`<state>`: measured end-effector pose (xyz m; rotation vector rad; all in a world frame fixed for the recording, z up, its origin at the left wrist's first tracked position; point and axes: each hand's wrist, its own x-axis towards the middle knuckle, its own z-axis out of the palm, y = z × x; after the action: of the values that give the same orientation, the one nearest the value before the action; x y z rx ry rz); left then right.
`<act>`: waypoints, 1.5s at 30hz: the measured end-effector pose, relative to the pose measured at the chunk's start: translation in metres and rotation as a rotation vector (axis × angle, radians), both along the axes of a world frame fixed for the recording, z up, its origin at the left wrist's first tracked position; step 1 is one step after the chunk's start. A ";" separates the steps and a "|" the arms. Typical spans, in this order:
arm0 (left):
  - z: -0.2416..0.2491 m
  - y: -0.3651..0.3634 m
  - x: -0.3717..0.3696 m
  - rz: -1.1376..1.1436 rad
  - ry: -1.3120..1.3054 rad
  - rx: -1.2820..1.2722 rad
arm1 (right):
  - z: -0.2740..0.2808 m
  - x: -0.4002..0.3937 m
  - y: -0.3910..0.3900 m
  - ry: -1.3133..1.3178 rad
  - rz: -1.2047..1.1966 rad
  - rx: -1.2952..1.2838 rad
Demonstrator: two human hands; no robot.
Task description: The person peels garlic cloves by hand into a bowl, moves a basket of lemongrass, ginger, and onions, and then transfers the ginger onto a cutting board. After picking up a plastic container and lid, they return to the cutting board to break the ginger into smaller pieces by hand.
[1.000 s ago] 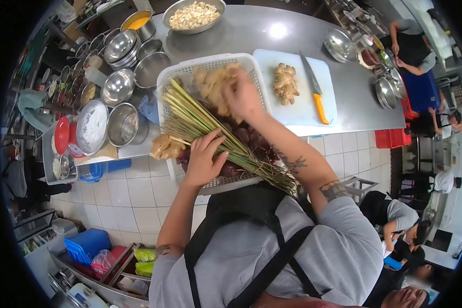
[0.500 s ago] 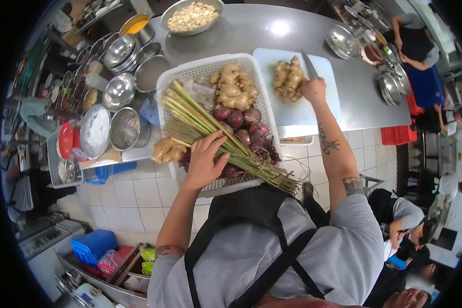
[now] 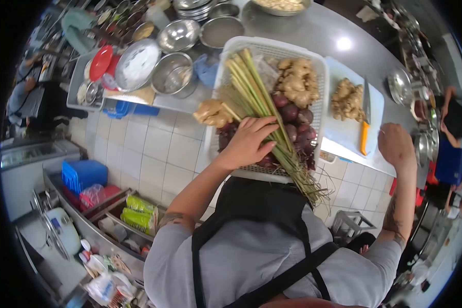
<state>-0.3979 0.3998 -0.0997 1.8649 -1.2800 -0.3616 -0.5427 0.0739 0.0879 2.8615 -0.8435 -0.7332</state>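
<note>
My left hand [image 3: 251,141] lies over a bundle of lemongrass [image 3: 256,84], its fingers across the stalks and the thumb on the near side. The bundle slants across a white plastic basket [image 3: 321,77], over several red onions [image 3: 290,113] and beside a large ginger root [image 3: 297,82]. A smaller ginger piece [image 3: 213,113] sits by the basket's left rim. Right of the basket, a white cutting board [image 3: 336,126] bears another ginger root [image 3: 348,100] and a knife [image 3: 365,120] with an orange handle. Beyond the board's right edge, my right hand [image 3: 397,143] is curled, apart from the knife.
Steel bowls [image 3: 178,33] and a pot [image 3: 172,74] crowd the table's left side. A bowl of pale peeled pieces [image 3: 280,6] stands at the back. More bowls [image 3: 398,84] are at right. A stool [image 3: 351,226] is below; co-workers [image 3: 457,110] stand at both sides.
My right hand has let go of the knife, which now lies on the board, and has moved right. My left hand stays on the lemongrass. The view has shifted left.
</note>
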 end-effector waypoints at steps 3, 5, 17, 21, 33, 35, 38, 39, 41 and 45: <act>0.002 0.004 0.002 -0.023 0.008 -0.006 | -0.057 0.058 0.012 -0.243 0.077 0.384; 0.006 0.004 0.003 -0.052 0.005 0.004 | -0.135 0.099 0.027 -0.573 -0.037 0.442; 0.009 0.074 0.067 0.532 0.061 0.236 | -0.190 0.135 0.073 -1.047 -0.292 0.523; 0.006 0.074 0.066 0.556 0.192 0.168 | -0.132 0.103 0.026 -1.463 -0.784 0.925; 0.093 0.115 0.084 0.717 0.604 -0.064 | -0.276 -0.058 0.015 -0.904 -0.357 -0.145; 0.110 0.117 0.093 0.721 0.653 -0.216 | -0.284 -0.060 0.009 -0.918 -0.352 -0.115; 0.136 0.058 0.077 0.694 0.684 -0.429 | -0.282 -0.061 -0.002 -1.027 -0.363 -0.092; 0.140 0.028 0.069 0.704 0.683 -0.500 | -0.282 -0.062 -0.002 -1.032 -0.359 -0.091; 0.127 -0.017 0.067 0.469 0.625 -0.384 | -0.285 -0.062 -0.001 -1.042 -0.344 -0.086; 0.096 -0.146 0.044 0.222 0.639 -0.059 | -0.285 -0.058 0.003 -1.001 -0.403 -0.123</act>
<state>-0.3542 0.2534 -0.0041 1.6268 -0.6394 -0.7193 -0.6006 0.0765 -0.1973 2.8595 -1.4826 0.8302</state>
